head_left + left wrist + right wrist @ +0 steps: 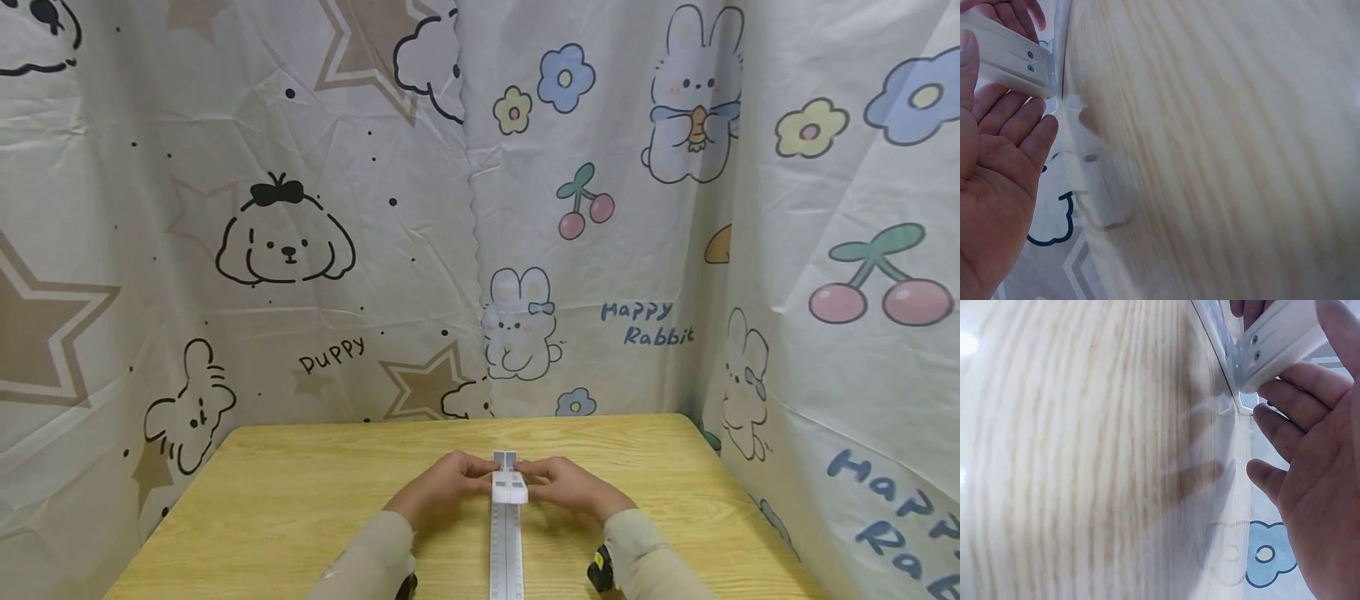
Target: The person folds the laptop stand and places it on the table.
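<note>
A long white foot-measuring ruler [506,546] with marked edges lies on the table, running away from the person. Near its far end stands the raised white slider [510,487]. My left hand [447,486] holds the slider from the left, thumb on the near side and fingers behind. From the right, my right hand [572,485] holds it the same way. Two small screws show on the slider [1013,53] in the left wrist view. The right wrist view shows the slider [1285,340] between thumb and fingers, its upper part cut off by the frame.
The ruler lies on a wood-grain table [300,492] with rounded far corners. Printed curtains [420,250] with puppies, rabbits and flowers hang behind and at both sides. A dark strap device [602,569] sits at the right wrist.
</note>
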Available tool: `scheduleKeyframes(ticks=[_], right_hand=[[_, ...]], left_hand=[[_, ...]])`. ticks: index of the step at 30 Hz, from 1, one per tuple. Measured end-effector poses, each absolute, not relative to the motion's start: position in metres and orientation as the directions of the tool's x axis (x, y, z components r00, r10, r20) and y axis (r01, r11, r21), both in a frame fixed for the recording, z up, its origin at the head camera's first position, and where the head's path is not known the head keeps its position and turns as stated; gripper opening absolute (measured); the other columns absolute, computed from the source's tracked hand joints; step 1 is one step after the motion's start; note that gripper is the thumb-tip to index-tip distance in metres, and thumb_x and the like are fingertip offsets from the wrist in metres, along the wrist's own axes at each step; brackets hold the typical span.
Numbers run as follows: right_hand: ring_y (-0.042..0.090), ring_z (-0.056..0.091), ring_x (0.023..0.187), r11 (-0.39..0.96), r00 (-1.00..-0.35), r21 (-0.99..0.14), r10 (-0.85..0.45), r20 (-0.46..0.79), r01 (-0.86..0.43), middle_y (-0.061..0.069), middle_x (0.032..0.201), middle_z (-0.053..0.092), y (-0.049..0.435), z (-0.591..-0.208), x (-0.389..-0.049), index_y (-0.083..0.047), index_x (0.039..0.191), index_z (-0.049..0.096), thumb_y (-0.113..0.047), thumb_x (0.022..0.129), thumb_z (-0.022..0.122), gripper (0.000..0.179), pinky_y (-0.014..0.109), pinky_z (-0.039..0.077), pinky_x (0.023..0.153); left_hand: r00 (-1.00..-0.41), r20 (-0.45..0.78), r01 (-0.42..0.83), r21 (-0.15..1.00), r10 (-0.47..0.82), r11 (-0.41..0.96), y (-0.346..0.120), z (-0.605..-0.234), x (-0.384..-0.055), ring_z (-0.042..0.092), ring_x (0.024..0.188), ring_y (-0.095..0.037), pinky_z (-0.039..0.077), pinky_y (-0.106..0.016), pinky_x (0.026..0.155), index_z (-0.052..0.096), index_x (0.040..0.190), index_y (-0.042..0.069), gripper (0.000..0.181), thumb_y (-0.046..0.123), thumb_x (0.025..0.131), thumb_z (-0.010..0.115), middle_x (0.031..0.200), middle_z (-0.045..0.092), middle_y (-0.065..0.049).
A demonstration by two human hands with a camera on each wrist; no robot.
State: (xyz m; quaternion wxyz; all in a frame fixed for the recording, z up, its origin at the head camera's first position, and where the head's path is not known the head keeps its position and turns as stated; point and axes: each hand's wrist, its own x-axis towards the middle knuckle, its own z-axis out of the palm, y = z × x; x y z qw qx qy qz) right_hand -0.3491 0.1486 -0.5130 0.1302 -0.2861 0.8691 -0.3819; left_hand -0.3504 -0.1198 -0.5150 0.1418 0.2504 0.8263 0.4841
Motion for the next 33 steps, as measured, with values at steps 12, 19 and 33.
scheduleKeyframes(ticks=[12,19,33], right_hand=[[0.035,0.031,0.152,0.524,-0.778,-0.754,-0.627,-0.027,-0.396,0.007,0.163,0.037,0.151,-0.518,-0.342,-0.012,0.154,0.046,-0.045,0.087,0.079,0.082,0.061,0.022,0.123],[0.039,0.024,0.154,0.562,-0.760,-0.683,-0.650,-0.016,-0.467,0.009,0.167,0.028,0.151,-0.520,-0.336,-0.011,0.158,0.037,-0.052,0.083,0.080,0.096,0.062,0.014,0.124],[0.036,0.014,0.157,0.561,-0.733,-0.636,-0.680,0.009,-0.529,0.014,0.169,0.017,0.146,-0.527,-0.323,-0.002,0.160,0.026,-0.052,0.077,0.084,0.113,0.060,0.002,0.125]], left_hand=[[-0.805,-0.015,0.321,0.830,0.593,0.457,-0.122,-0.518,-0.344,0.043,0.146,-0.028,0.028,-0.055,0.123,0.061,0.142,0.017,0.063,0.032,0.085,0.082,0.155,0.049,-0.001],[-0.790,-0.050,0.339,0.794,0.611,0.504,-0.122,-0.516,-0.339,0.035,0.151,-0.024,0.023,-0.052,0.125,0.052,0.150,0.018,0.081,0.036,0.079,0.086,0.161,0.040,-0.001],[-0.781,-0.058,0.413,0.698,0.621,0.585,-0.119,-0.522,-0.327,0.019,0.157,-0.029,0.016,-0.051,0.127,0.042,0.156,0.011,0.094,0.036,0.077,0.088,0.168,0.026,-0.003]])
